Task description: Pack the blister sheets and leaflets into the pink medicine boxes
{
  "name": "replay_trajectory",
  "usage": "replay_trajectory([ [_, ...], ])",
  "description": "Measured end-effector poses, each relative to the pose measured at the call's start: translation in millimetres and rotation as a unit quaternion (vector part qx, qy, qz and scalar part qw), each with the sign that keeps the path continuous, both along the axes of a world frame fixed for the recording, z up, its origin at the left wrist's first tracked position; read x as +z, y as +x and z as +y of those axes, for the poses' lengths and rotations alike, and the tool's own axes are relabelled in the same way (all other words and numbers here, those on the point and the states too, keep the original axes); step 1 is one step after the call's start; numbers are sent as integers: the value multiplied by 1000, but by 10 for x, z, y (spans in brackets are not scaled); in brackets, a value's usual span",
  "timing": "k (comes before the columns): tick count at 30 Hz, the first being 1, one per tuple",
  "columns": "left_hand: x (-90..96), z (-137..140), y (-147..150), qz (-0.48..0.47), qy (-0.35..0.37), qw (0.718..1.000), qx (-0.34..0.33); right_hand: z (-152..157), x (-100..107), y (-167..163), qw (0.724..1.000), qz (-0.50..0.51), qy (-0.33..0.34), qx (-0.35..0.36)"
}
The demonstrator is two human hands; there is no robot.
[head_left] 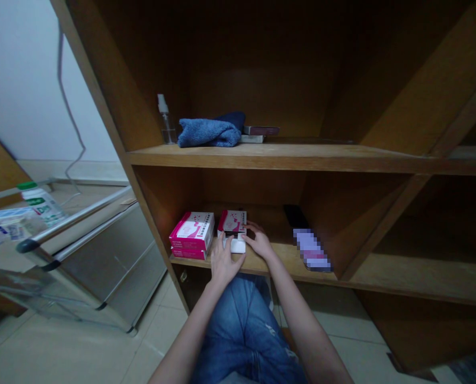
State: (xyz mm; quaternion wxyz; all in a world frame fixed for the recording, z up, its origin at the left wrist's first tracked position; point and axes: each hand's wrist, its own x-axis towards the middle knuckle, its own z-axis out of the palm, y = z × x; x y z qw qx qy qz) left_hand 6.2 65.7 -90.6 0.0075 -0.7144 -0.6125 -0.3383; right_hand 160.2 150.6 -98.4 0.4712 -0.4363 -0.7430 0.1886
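A pink-and-white carton [233,220] lies on the lower shelf, its white end flap [238,245] folded out toward me. My left hand [223,262] is at its near left side, with fingertips on the flap and thumb bent inward. From the right, my right hand [258,242] curls around the carton's side, thumb against the flap edge. Between them the two hands grip the carton; a dark gap shows above the flap, and what is inside cannot be made out. Just left of it stand two stacked pink-and-white cartons [193,233].
On the right of this shelf lies a phone [296,217] with a blurred lit screen. The shelf above holds a spray bottle [166,120], a blue towel [209,132] and thin flat boxes [257,130]. At left, a metal-framed cart [113,224] carries a green-capped white bottle [41,202].
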Motion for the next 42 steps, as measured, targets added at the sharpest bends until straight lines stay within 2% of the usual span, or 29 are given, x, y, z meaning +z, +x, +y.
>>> replay_trajectory([
  [4, -28, 83, -69, -30, 21, 999, -23, 4, 3, -2, 1000, -2, 0, -1],
  [7, -51, 155, -94, -58, 34, 998, -15, 2, 8, -4, 1000, 0, -2, -1],
  [10, -20, 243, -98, -102, 16, 995, -2, -5, 10, -6, 1000, 5, -6, -3],
  [16, 92, 441, -117, -229, -3, 973, -31, 19, 6, -6, 1000, 19, -15, -8],
  [19, 96, 499, -118, -275, 5, 961, -22, 30, 16, -1, 999, 28, -18, -9],
  [22, 93, 519, -104, -298, -17, 954, -5, 16, 33, 0, 999, 34, -19, -7],
  [30, 107, 544, -48, -253, -52, 965, 48, -11, 35, -7, 999, 40, -15, -1],
  [42, 193, 552, -11, -166, -100, 978, 83, 38, -10, -11, 998, 55, -12, 0],
])
